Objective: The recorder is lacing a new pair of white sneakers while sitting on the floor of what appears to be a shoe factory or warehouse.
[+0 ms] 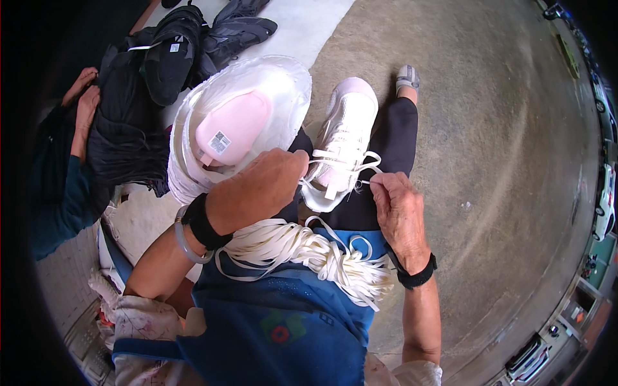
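A white sneaker with a pale pink toe rests on my lap, its toe pointing away from me. A white shoelace is threaded through its upper part and forms loose loops by the collar. On the shoe's right, my right hand pinches an end of that lace. My left hand is closed at the left of the collar, its fingertips at the lace on that side. Just below the shoe, a thick bundle of white laces lies across my blue apron.
Left of the shoe stands a white, round-rimmed container with a pink insole bearing a label. Black shoes lie on a white surface beyond. Another person's hands rest by dark material at the far left. Concrete floor spreads right.
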A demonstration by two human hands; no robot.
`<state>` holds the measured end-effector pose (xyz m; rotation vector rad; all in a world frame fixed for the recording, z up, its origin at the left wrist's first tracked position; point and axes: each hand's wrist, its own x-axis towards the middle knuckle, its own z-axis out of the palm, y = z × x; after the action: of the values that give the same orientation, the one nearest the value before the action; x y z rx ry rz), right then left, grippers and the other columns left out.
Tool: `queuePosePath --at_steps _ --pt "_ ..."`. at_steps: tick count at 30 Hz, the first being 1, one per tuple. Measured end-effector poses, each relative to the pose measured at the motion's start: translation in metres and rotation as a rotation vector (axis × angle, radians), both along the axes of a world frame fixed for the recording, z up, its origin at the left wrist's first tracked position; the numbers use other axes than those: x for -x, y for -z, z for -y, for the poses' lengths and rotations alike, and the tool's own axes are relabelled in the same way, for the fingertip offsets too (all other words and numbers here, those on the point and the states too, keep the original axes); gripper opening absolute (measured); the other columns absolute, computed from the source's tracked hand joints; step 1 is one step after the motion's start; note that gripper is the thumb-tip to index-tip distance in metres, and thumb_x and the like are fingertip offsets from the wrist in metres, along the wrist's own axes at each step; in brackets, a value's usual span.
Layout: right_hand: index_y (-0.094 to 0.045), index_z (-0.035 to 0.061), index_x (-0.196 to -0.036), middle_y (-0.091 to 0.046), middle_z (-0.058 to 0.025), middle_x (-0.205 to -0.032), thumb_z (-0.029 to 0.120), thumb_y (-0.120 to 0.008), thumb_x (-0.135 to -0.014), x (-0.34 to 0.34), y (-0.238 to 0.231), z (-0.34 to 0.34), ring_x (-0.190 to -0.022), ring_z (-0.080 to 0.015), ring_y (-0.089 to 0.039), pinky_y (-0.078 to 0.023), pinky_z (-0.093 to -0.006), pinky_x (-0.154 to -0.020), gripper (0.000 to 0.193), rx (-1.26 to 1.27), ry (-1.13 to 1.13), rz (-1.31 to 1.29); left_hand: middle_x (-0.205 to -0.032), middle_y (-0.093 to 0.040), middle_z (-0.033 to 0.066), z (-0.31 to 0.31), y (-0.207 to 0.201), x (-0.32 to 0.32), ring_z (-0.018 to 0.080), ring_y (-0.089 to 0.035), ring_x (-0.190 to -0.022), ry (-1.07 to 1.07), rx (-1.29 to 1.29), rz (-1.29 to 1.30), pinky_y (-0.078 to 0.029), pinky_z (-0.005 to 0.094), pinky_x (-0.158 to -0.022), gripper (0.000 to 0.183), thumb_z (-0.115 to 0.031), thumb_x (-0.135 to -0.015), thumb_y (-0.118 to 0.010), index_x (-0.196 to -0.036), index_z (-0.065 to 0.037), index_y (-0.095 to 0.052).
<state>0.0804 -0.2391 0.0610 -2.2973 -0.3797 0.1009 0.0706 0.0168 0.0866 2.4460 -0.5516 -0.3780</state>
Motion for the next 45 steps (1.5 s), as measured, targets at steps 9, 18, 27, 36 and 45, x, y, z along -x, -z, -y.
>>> queuePosePath --at_steps 9,18,27,36,45 --pt "-0.064 0.0013 -0.094 -0.061 -0.0169 -0.085 0.003 -0.063 -0.087 0.004 0.010 -0.011 -0.072 -0.0370 -0.063 -0.050 -0.0430 -0.063 0.006 0.035 0.059 -0.012 -0.077 -0.051 0.0196 0.010 0.012 -0.005 0.0401 -0.052 -0.077 -0.073 0.068 0.164 -0.040 0.0477 -0.069 0.003 -0.004 -0.094 -0.047 -0.095 -0.001 -0.046" --pt "-0.062 0.0011 -0.089 -0.060 -0.0181 -0.083 0.002 -0.063 -0.086 0.001 0.011 -0.010 -0.074 -0.0385 -0.062 -0.049 -0.0436 -0.064 0.003 0.004 -0.022 -0.072 -0.079 -0.054 0.0179 0.000 0.029 0.000 0.0394 -0.054 -0.078 -0.039 0.085 0.242 -0.042 0.0474 -0.070 0.006 -0.006 -0.093 -0.050 -0.090 -0.001 -0.051" --pt "-0.060 0.0023 -0.089 -0.060 -0.0162 -0.083 0.001 -0.062 -0.087 -0.005 0.005 -0.010 -0.074 -0.0378 -0.062 -0.050 -0.0446 -0.063 0.003 0.147 -0.116 -0.030 -0.079 -0.056 0.0194 0.007 0.028 -0.009 0.0394 -0.055 -0.079 -0.133 0.041 0.184 -0.043 0.0475 -0.070 0.008 -0.007 -0.092 -0.050 -0.088 -0.001 -0.053" --pt "-0.062 0.0006 -0.089 -0.061 -0.0175 -0.085 0.003 -0.062 -0.087 -0.010 0.011 -0.006 -0.076 -0.0384 -0.062 -0.049 -0.0450 -0.067 0.003 0.059 -0.121 -0.050 -0.079 -0.062 0.0208 0.009 0.020 -0.026 0.0375 -0.060 -0.081 -0.046 -0.098 0.022 -0.048 0.0456 -0.076 0.009 -0.004 -0.084 -0.055 -0.085 0.000 -0.063" --pt "-0.060 0.0015 -0.087 -0.059 -0.0164 -0.083 0.003 -0.061 -0.087 -0.003 0.011 -0.008 -0.074 -0.0383 -0.062 -0.049 -0.0450 -0.063 0.002 0.147 -0.094 -0.025 -0.079 -0.061 0.0192 0.011 0.025 -0.032 0.0396 -0.061 -0.077 -0.014 -0.179 -0.007 -0.047 0.0483 -0.068 0.007 -0.005 -0.085 -0.054 -0.081 -0.001 -0.058"
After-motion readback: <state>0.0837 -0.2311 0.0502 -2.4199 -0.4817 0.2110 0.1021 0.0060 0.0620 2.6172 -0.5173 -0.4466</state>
